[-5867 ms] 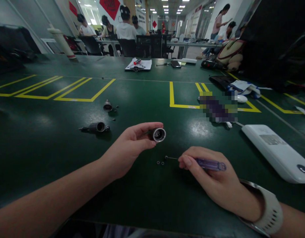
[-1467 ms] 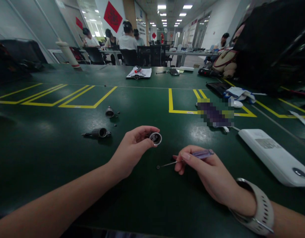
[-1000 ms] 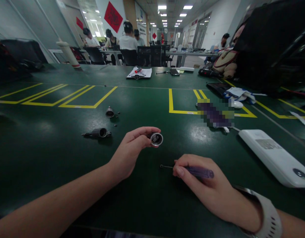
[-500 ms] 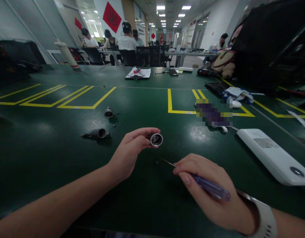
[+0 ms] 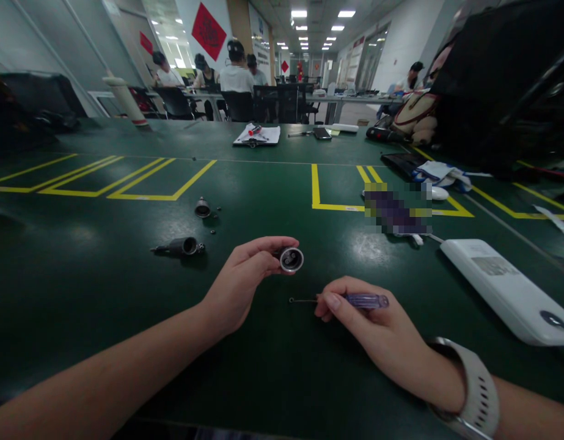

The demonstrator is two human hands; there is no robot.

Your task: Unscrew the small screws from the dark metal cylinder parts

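My left hand (image 5: 240, 278) is closed round a round metal housing (image 5: 291, 260), its open end turned toward me, with small parts visible inside. In my right hand (image 5: 359, 311) is a screwdriver with a clear purple handle (image 5: 366, 300), held like a pen. Its thin shaft points left, and the tip meets a small ring-shaped part (image 5: 291, 300) on the table below the housing. Farther left lie a dark metal tool body (image 5: 183, 246) with an open round end and a short metal cap (image 5: 202, 208). A few tiny parts (image 5: 212, 231) lie beside them.
To the right is a white power bank (image 5: 506, 287) with a cable to a blurred-out device (image 5: 396, 211). Yellow tape outlines (image 5: 314, 186) mark the green table. At the back lie a clipboard (image 5: 258, 135) and a phone (image 5: 322, 133). Several people sit beyond.
Two of three small rings near the screwdriver have left the table, and more parts show inside the housing. Over the last half second, the screwdriver swung level and its tip came to the remaining ring.
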